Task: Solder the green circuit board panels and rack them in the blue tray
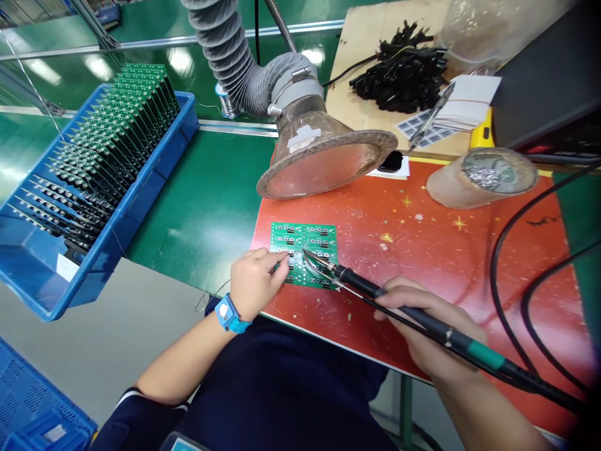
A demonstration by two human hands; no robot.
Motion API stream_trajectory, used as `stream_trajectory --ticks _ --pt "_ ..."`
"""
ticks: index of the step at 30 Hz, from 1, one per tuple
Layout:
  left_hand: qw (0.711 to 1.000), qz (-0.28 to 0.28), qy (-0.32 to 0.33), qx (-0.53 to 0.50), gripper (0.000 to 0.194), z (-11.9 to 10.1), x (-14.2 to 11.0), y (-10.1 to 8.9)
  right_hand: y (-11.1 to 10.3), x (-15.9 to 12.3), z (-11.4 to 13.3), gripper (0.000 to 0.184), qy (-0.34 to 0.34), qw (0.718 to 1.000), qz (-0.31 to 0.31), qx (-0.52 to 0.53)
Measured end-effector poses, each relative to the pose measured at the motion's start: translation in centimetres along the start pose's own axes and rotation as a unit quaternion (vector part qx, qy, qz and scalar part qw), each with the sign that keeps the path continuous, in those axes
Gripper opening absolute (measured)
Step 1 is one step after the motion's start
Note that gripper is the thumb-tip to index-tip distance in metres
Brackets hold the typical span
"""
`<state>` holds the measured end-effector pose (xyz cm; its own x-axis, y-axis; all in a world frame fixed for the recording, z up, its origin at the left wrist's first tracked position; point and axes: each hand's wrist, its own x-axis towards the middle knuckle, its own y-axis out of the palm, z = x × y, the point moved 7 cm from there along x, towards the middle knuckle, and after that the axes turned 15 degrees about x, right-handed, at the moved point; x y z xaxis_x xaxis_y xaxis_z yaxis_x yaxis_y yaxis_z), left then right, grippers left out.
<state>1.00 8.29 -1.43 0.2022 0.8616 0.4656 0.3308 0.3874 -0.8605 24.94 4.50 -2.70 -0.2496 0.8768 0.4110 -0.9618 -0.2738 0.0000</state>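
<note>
Left hand (256, 282) with wire (295, 252), right hand (444, 309) with iron (425, 321), room past board's (304, 237) right edge

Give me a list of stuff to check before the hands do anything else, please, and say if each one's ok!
1. Board lying on the red sheet: ok.
2. Iron held in the right hand: ok, fingers wrapped around it.
3. Left hand well away from the iron's tip: not ok, the fingertips look very close to it.
4. Cables off the board: ok, they curve well to its right.
5. Tip hot: cannot tell by looking.
6. Hood sucking air: cannot tell; it hangs just beyond the board.
</note>
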Motion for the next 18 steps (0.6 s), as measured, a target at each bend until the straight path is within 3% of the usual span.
stream_trajectory --ticks 15,18 --pt "0.998 -0.009 0.057 0.024 0.026 -1.1 -0.3 -0.4 -0.4 -0.9 0.4 0.022 -0.026 1.0 0.012 -0.014" --pt "0.998 -0.007 0.058 0.025 0.025 -1.2 -0.4 -0.3 -0.8 -1.2 0.2 0.016 -0.01 1.0 -0.018 -0.009"
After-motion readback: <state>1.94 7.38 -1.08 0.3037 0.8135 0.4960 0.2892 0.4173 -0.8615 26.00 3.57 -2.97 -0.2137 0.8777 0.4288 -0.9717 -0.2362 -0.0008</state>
